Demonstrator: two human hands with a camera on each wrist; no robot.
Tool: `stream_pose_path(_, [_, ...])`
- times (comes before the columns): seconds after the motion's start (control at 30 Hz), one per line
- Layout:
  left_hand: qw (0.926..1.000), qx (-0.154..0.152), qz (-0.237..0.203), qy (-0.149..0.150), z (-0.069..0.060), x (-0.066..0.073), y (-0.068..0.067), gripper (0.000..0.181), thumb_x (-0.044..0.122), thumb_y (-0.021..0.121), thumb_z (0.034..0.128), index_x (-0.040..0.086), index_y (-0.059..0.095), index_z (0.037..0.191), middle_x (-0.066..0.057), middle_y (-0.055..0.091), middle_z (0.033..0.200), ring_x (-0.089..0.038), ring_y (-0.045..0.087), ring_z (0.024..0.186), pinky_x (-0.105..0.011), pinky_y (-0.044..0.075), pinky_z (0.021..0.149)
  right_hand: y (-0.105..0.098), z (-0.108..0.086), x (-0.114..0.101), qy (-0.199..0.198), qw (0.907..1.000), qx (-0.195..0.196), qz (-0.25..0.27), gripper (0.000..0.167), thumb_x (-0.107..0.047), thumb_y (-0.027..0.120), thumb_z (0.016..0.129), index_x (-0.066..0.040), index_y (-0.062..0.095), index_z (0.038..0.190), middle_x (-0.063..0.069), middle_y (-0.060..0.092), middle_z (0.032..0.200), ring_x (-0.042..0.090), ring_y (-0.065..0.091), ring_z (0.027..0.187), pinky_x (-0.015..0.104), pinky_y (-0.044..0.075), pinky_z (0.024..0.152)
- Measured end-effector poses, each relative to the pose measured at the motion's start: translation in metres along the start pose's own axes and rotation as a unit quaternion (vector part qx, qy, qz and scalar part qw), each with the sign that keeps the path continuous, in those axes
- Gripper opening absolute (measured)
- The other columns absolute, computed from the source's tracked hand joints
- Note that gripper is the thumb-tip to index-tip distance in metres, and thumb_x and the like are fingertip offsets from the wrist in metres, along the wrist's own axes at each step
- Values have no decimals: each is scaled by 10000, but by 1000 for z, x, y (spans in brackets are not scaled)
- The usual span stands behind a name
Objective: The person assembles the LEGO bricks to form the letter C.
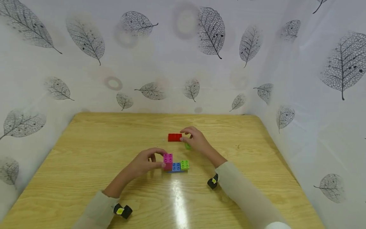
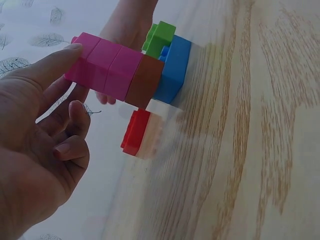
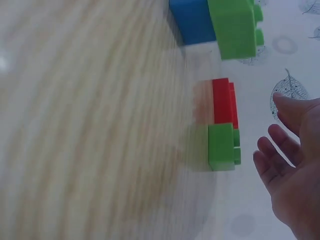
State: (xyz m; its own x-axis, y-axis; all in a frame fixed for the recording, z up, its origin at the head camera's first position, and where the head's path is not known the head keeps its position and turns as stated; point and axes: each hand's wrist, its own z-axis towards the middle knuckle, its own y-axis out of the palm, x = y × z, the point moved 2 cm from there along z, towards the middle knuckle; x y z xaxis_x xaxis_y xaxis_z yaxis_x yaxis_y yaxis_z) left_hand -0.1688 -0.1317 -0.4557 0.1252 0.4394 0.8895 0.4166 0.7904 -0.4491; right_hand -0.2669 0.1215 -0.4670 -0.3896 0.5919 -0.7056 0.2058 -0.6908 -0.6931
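Observation:
My left hand [image 1: 144, 163] pinches the top of a stack of pink bricks [image 2: 107, 65], thumb on the near side. Beneath the pink ones sits a brown brick [image 2: 145, 82], joined to a blue brick [image 2: 176, 65] at the base. A light green brick [image 1: 184, 164] stands on the blue brick's right end. Farther back lies a red brick [image 1: 174, 137], with a loose green brick [image 3: 221, 147] close to its right end. Over these two hovers my right hand [image 1: 197, 140], thumb and fingers spread apart and holding nothing in the right wrist view.
The bricks stand on a wood-grain table [image 1: 100, 136]. A white curtain [image 1: 160, 63] printed with dark leaves hangs behind it and along both sides. Black wrist cameras are strapped at both sleeves.

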Motion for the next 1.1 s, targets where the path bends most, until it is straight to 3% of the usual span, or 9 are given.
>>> stream_pose_path(0.23, [10000, -12, -38, 80, 0, -2, 1, 391, 344, 769, 899, 250, 657, 1262, -15, 642, 1248, -209, 534, 818, -266, 441, 617, 6, 17, 13, 367, 9980, -501, 118, 366, -258, 687, 975, -121, 649, 1312, 13, 609, 1298, 222, 550, 1203, 418, 502, 986])
stream_pose_path(0.47, [9998, -42, -104, 162, 1, -3, 1, 400, 358, 768, 898, 272, 647, 1270, -7, 635, 1252, -213, 539, 822, -266, 446, 617, 16, 30, 18, 534, 9947, -830, 288, 391, -237, 703, 963, -102, 640, 1324, 79, 606, 1287, 254, 595, 1161, 414, 515, 987])
stream_pose_path(1.1, [9996, -80, -131, 250, 1, -2, 2, 427, 370, 773, 892, 264, 637, 1283, -6, 630, 1247, -217, 543, 832, -268, 451, 623, 20, 35, 16, 638, 9934, -952, 16, 391, -177, 724, 941, -73, 638, 1309, 85, 627, 1292, 240, 608, 1149, 408, 510, 990])
